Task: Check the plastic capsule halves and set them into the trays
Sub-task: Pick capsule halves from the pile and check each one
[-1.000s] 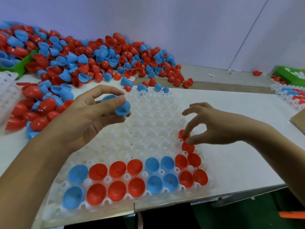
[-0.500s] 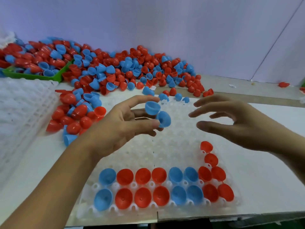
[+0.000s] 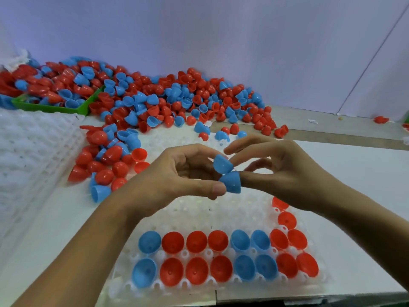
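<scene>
Both hands, left hand (image 3: 177, 173) and right hand (image 3: 287, 171), each pinching a blue capsule half (image 3: 222, 163) over the white tray (image 3: 199, 218).

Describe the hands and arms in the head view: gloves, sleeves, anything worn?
Both are bare. The left hand and right hand wear no gloves, and no rings, watch or wristband show. The left forearm and right forearm are uncovered as far as the frame edges, with no sleeve cuff in view. Fingernails look short and unpainted. No tape, markings or cables anywhere on them.
</scene>
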